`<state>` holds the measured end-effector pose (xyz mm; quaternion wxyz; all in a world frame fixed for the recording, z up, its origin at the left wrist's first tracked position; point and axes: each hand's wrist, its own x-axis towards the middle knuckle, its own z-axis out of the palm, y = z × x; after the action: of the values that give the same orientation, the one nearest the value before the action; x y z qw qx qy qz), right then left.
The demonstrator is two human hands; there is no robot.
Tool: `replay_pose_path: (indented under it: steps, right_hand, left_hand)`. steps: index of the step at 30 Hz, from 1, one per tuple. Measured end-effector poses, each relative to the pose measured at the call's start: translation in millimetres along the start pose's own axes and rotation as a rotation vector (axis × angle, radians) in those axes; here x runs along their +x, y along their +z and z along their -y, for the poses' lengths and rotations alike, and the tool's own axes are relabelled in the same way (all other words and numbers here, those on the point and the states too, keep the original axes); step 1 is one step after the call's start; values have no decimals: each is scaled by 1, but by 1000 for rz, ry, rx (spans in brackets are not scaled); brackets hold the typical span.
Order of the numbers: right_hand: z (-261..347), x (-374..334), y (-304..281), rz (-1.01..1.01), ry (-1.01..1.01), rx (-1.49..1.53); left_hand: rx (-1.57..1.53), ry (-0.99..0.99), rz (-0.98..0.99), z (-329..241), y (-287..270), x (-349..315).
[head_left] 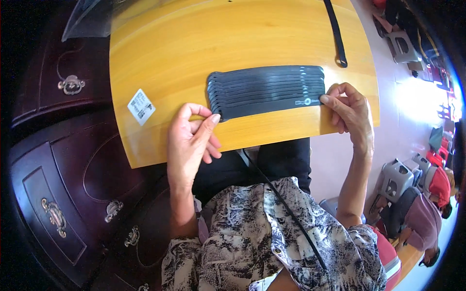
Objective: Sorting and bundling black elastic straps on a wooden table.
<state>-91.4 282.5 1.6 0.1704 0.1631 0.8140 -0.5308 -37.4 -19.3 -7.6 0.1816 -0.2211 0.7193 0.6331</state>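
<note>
A row of flat black straps (264, 87) lies fanned on the yellow wooden table (218, 43), each overlapping the one behind. Their left ends are rounded, and small light prints line up near the right ends. My left hand (189, 140) pinches the left end of the nearest strap (262, 109), beside a small hole in it. At the opposite end, my right hand (353, 114) has thumb and forefinger closed on the same strap's right tip. The other fingers of both hands curl loosely below the strap.
Another black strap (337, 36) lies apart at the far right of the tabletop. A white label (141, 107) is at the left, and clear plastic (92, 19) at the far left corner. Dark drawers (53, 213) stand left; people (422, 213) and grey stools (397, 179) are right.
</note>
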Motion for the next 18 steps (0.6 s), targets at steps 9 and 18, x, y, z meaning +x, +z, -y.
replay_pose_path:
  steps: [9,18]
  right_hand:
    - [18,-29,44,-42,-419,-326]
    - [4,-11,47,-31,-401,-441]
  left_hand:
    - [690,920,-228,8,16,-5]
    - [510,921,-324,31,9,10]
